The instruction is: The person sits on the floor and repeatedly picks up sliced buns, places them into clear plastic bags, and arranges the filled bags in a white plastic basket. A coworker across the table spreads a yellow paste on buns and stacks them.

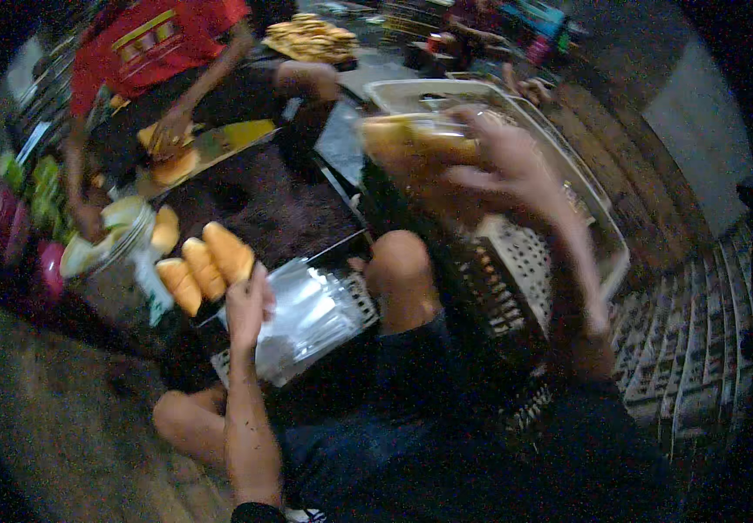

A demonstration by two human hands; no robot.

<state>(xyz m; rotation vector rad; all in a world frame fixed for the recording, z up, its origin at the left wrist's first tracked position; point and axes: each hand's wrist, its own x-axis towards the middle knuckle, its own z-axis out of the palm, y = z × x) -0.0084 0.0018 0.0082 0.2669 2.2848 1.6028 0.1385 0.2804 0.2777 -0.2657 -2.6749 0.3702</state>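
Observation:
My left hand is closed at the lower end of a golden bread roll, the rightmost of three side by side. Just right of that hand lies a stack of clear plastic bags. My right hand, smeared by motion, is raised at the right with a bread roll in its fingers. Shiny streaks on this roll look like clear plastic wrap. Beneath the right hand stands a pale plastic crate with perforated sides; the hand and arm hide part of its inside.
Across from me, a person in a red shirt has one hand on bread rolls and the other at a pale round tub. A dark tray lies between us. Behind is a heap of bread. My bent knee rises beside the bags.

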